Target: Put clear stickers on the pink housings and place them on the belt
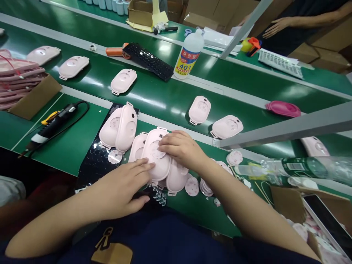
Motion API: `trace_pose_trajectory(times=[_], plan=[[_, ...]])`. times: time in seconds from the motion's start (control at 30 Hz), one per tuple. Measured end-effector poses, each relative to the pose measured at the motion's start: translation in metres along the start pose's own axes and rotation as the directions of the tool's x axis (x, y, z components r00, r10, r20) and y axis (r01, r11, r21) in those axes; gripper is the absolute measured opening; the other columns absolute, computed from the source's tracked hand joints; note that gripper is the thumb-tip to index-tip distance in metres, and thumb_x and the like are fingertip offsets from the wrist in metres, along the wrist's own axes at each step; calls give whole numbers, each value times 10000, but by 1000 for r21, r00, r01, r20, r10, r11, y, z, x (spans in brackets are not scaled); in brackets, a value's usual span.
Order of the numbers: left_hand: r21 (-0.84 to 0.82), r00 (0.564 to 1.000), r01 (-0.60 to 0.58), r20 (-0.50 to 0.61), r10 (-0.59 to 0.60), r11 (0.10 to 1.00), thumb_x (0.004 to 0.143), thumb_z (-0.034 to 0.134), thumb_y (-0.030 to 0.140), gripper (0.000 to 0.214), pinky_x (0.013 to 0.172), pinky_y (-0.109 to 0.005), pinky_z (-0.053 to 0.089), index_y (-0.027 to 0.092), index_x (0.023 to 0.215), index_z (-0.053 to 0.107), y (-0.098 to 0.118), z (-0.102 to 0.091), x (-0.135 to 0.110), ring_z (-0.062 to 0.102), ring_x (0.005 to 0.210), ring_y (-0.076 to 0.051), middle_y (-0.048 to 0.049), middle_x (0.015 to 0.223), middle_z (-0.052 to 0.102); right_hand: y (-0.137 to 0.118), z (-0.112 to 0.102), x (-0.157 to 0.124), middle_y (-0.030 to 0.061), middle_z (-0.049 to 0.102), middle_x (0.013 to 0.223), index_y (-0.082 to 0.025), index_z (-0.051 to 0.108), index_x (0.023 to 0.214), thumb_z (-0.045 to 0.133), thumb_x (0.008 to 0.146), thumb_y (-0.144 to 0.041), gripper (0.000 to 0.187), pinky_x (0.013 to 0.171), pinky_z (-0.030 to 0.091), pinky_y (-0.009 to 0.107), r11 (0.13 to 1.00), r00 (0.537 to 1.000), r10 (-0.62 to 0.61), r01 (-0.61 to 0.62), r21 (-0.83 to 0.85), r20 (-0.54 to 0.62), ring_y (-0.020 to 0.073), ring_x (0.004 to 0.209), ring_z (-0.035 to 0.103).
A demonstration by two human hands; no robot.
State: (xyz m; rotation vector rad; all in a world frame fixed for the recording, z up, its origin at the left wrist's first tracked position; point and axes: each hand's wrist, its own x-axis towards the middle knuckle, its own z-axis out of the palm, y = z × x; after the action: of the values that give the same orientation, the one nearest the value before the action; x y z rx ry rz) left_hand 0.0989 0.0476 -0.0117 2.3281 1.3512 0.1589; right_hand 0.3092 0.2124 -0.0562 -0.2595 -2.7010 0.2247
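A pink plastic shell [158, 161] lies face up on a small heap of like shells near the table's front edge. My right hand [183, 148] rests on top of it, fingers curled down onto a round disc at its middle. My left hand [125, 187] lies flat beside it, fingers stretched out, fingertips touching the shell's left edge. Under the heap is a black sheet [96, 161] of round stickers. Two more pink shells [119, 128] stand leaning together just left of the heap. Round pink discs [192, 185] lie scattered to the right.
Several pink shells [199, 109] ride the green conveyor belt [154, 95] beyond. A black soldering tool [52, 124] lies left, a white 401 bottle [189, 53] and black tray [148, 60] farther back. A clear bottle [288, 168] lies right. Another person's hand [276, 26] is at top right.
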Motion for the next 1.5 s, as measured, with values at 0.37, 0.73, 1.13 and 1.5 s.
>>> trace_pose_trajectory(times=[0.37, 0.73, 1.13, 1.5], plan=[[-55, 998, 24, -56, -27, 998, 910, 573, 353, 330, 1130, -418, 472, 239, 1212, 503, -8, 1, -8, 453, 1378, -199, -23, 1432, 534, 6, -41, -7, 31, 591, 1407, -233, 644, 1214, 479, 809, -152, 444, 1197, 26, 552, 995, 920, -90, 67, 74, 382, 272, 1395, 412], [-13, 997, 21, -76, -22, 1000, 912, 559, 330, 346, 1089, -463, 505, 221, 1233, 490, -2, 1, -3, 481, 1347, -232, -57, 1394, 559, -17, -31, -7, 56, 618, 1363, -214, 659, 1164, 523, 824, -234, 366, 1160, 77, 543, 995, 955, 102, -92, -49, 279, 309, 1322, 441], [-22, 993, 67, -98, -69, 997, 896, 573, 327, 296, 1089, -473, 484, 191, 1158, 552, 11, 2, 2, 510, 1282, -273, -98, 1329, 569, -29, -15, 6, 70, 710, 1146, -197, 753, 949, 513, 994, -292, 262, 874, 320, 373, 973, 973, 160, -127, -193, 167, 238, 1044, 551], [14, 993, 58, -102, -57, 998, 892, 576, 307, 253, 1105, -481, 467, 183, 1112, 557, 17, 3, 3, 493, 1301, -281, -111, 1354, 550, -55, -25, 13, 125, 687, 1123, -156, 699, 1109, 443, 977, -246, 302, 759, 339, 377, 925, 868, 349, -258, -279, 353, 268, 975, 579]])
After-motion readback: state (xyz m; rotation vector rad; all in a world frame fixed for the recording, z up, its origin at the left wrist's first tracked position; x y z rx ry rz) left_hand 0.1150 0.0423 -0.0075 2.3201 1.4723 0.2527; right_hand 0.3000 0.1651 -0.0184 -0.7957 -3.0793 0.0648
